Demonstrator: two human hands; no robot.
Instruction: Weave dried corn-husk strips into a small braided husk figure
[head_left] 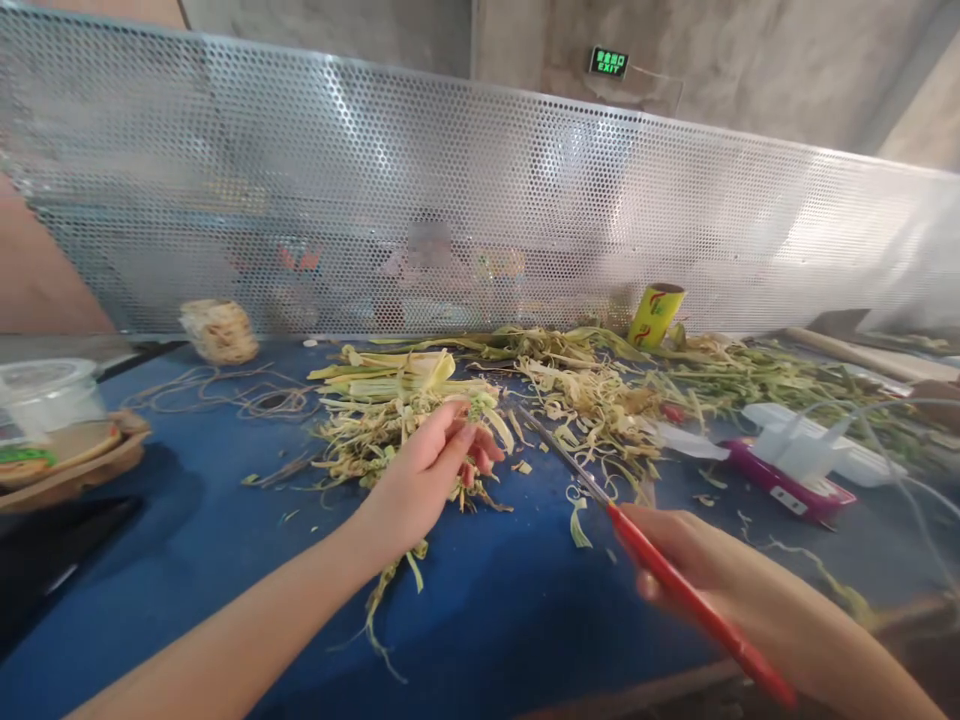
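Note:
My left hand [420, 470] is over the near right end of a pile of pale green and straw-coloured dried plant stalks [375, 390]. Its fingers are curled in with the thumb against them, and what they hold, if anything, is hidden. In my right hand [675, 550] is a long red-handled tool [675, 585] with a slim metal end, perhaps scissors. The metal tip points away from me, between the stalks and a heap of curly dried peelings [600, 400]. Below the tip lies a small pale green scrap [579, 525] on the blue table [480, 630].
A perforated metal screen [480, 200] closes the table's far side. Left are a twine-like roll [219, 332], loose string [247, 392], a tray [112, 460] with a clear tub, and a dark flat object [60, 550]. Right stand a yellow-green tube [656, 315] and a purple-and-white device [787, 480] with cables.

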